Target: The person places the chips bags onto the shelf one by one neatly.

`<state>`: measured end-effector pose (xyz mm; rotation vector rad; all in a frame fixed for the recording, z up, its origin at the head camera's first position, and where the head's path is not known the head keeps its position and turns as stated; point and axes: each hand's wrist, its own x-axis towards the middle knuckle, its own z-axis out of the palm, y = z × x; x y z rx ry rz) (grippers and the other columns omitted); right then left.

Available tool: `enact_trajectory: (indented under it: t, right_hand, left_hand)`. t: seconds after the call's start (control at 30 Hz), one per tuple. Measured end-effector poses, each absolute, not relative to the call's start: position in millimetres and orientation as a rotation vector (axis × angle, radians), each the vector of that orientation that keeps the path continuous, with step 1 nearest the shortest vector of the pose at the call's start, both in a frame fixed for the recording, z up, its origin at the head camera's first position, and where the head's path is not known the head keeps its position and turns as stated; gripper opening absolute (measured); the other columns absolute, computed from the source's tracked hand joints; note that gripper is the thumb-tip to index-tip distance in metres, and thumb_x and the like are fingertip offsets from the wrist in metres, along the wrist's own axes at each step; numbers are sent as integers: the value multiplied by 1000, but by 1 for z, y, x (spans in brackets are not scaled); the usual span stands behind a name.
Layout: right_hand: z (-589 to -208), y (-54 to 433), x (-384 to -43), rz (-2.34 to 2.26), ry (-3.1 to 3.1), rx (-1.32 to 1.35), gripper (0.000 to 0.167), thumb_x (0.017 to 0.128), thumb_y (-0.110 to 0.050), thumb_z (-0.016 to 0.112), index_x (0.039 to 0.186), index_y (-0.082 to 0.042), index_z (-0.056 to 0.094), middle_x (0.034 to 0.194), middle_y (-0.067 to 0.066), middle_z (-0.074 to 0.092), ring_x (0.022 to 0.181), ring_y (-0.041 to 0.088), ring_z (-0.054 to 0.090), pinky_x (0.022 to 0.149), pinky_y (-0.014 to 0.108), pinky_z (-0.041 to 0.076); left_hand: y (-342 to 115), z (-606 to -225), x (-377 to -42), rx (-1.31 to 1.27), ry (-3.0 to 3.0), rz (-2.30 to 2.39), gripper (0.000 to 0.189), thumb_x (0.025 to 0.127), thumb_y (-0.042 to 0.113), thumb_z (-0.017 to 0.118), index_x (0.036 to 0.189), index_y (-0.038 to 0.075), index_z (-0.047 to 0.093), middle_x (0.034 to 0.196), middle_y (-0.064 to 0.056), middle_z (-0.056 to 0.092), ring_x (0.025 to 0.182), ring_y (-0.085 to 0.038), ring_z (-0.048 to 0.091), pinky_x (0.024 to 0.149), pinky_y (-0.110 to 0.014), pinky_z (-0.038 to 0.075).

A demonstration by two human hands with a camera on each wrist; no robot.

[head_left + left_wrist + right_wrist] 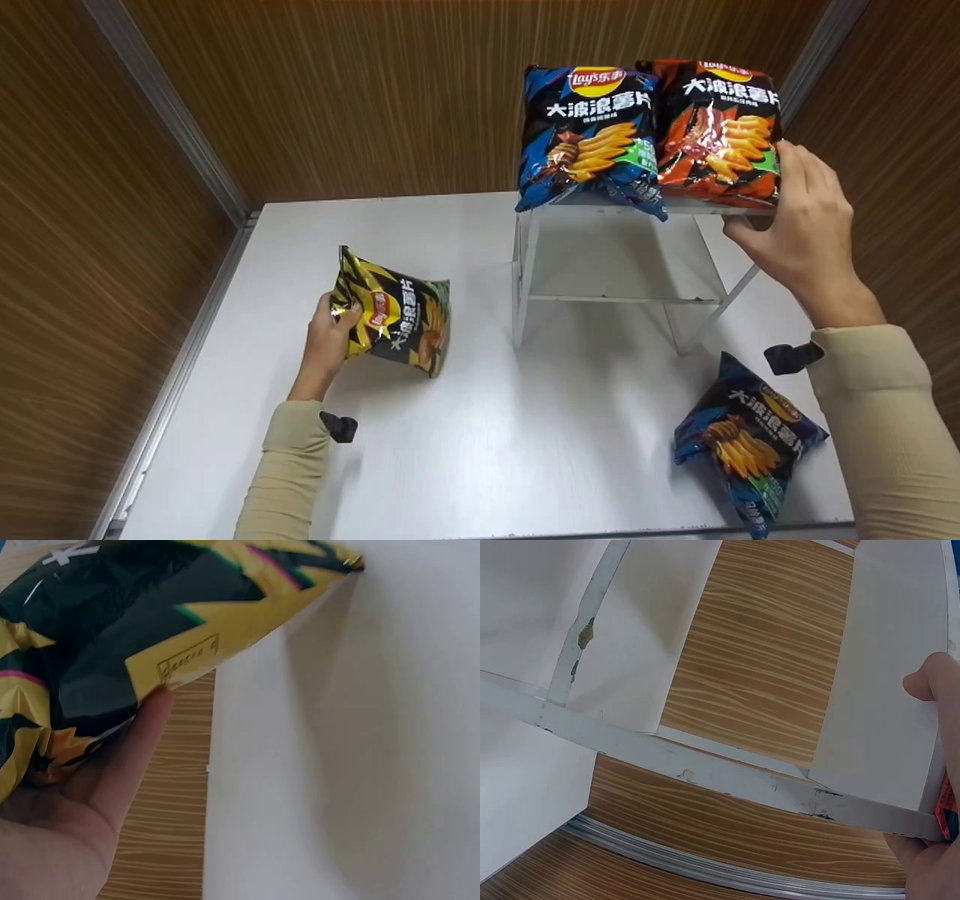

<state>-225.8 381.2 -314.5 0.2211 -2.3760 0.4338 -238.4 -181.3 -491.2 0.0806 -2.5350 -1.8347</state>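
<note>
My left hand (327,341) grips one end of a yellow-and-black Lay's chip bag (405,322), its thumb on the printed front. In the left wrist view the bag (150,622) is tilted, with a finger along its underside. On top of a small white rack (622,300) stand a blue chip bag (589,142) and, touching it, a red chip bag (720,135). Fingers of my right hand (810,217) rest along the red bag's right side; its thumb is below the top shelf's edge. Only a sliver of the red bag (948,806) shows in the right wrist view.
Another blue chip bag (750,442) lies on the white table (450,450), near its front right edge. The rack has a lower shelf (622,270). Wood-grain panels (337,97) with metal rails enclose the back and sides.
</note>
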Motion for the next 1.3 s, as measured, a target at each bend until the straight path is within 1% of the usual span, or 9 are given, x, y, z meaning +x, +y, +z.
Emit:
enact_trajectory:
  t: [0.1,0.3,0.43,0.6,0.77,0.87,1.0,1.13,1.3]
  right_hand:
    - [-314,381,-226,426,-2365,227,87,76,-23,80,149,-3,38,146,25,47,137,42,42,115,62,32]
    - [-314,381,-226,425,-2373,224,88,76,-25,80,150,-4,38,148,24,46,138,42,41,116,61,31]
    - [-315,381,-226,427,-2374,225,88,76,-25,80,150,-4,38,148,24,46,138,41,41,116,62,31]
    - [-315,380,-226,428,-2379,222,87,76,-26,79,150,-4,37,149,24,45,139,42,40,117,61,31]
    - [-315,380,-226,423,-2383,219,88,77,-26,79,151,-5,37,149,23,45,139,41,40,118,60,30]
    - [-314,380,-226,423,-2384,217,88,77,-27,79,151,-5,37,149,23,45,139,41,40,118,60,30]
    - [-314,381,-225,426,-2376,218,88,76,-25,80,150,-3,37,149,24,45,139,42,40,117,60,30]
    - [-314,381,-225,428,-2375,220,88,76,-24,80,150,-3,38,149,24,44,139,41,40,117,61,31]
    - [-314,381,-225,436,-2375,218,88,76,-25,80,150,-3,38,149,24,45,139,41,40,117,61,31]
  left_hand:
    - [-183,-495,-239,124,-2557,-1957,53,104,40,44,146,9,33,118,-11,54,98,-14,55,87,-27,47]
    - [-189,-502,-239,233,-2540,-2272,54,105,39,42,148,9,28,111,-3,56,93,-10,58,78,-23,52]
    - [-194,-510,-241,273,-2603,-2323,58,105,40,41,149,4,27,115,-6,55,94,-12,58,78,-23,53]
    - [-201,-523,-246,277,-2850,-1937,61,105,36,45,151,-1,28,136,-22,53,111,-22,59,88,-27,52]
    - [-200,-530,-251,238,-2970,-1434,54,105,19,46,151,-3,29,146,-29,46,133,-40,50,109,-48,45]
    - [-194,-529,-250,207,-2934,-1204,49,104,12,45,148,-5,34,146,-31,44,136,-44,43,113,-54,38]
    - [-176,-522,-248,126,-2773,-1036,42,101,9,48,140,-7,45,140,-31,49,130,-48,46,109,-58,40]
    - [-154,-512,-243,6,-2680,-925,40,99,10,52,136,-8,50,141,-30,49,130,-49,46,110,-59,38]
    - [-119,-506,-232,-51,-2787,-815,54,102,26,52,146,-2,40,155,-25,33,143,-44,31,121,-59,21]
